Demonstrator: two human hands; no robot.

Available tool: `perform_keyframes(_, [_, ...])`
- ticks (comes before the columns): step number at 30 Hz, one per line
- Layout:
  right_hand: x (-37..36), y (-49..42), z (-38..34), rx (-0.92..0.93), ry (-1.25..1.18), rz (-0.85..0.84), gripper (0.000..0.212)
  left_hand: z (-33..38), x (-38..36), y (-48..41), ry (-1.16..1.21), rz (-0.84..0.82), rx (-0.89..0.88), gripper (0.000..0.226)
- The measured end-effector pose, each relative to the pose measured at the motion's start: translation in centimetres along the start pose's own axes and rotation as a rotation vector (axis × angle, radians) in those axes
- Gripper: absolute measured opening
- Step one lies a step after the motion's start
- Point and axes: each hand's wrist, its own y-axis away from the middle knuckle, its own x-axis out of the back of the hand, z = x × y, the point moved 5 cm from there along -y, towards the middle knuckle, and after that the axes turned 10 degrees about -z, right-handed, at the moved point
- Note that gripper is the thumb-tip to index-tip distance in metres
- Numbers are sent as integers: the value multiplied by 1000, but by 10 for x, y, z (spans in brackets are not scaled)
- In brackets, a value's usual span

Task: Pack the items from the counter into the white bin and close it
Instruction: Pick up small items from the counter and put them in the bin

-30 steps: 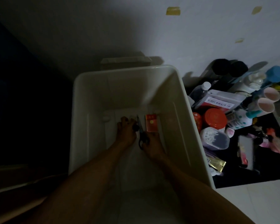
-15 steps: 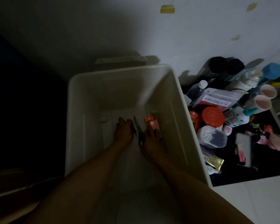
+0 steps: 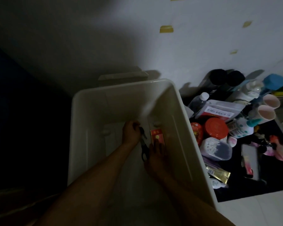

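White bin, open at the top: two items on its floor, both your hands down inside it.
Contents: red packet lying flat toward the far right of the floor; black scissors just left of it. Your right hand rests straight fingers on the packet's near end and grips nothing. Your left hand curls at the scissors' far end; it is too dim to tell whether it holds them. On the dark counter beside the bin: red-lidded jar, clear tub, labelled white pouch, two pink cups, gold sachet.
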Motion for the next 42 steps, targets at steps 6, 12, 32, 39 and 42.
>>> perform_keyframes(6, [-3,-10,9,22,46,-65,71,45,-35,-19,311,-72,-19,21])
perform_keyframes(12, [-8,-18,15,28,44,-68,69,52,-42,-23,451,-39,14,24])
perform_keyframes(32, [3,-5,14,93,0,-22,65,-42,-28,37,-914,-472,-312,47])
perform_keyframes(39, [8,9,18,148,-17,-26,67,-38,-18,22,-896,-425,-297,40])
perform_keyframes(42, [8,9,19,152,-23,-33,73,-32,-11,20,-842,-344,-245,47])
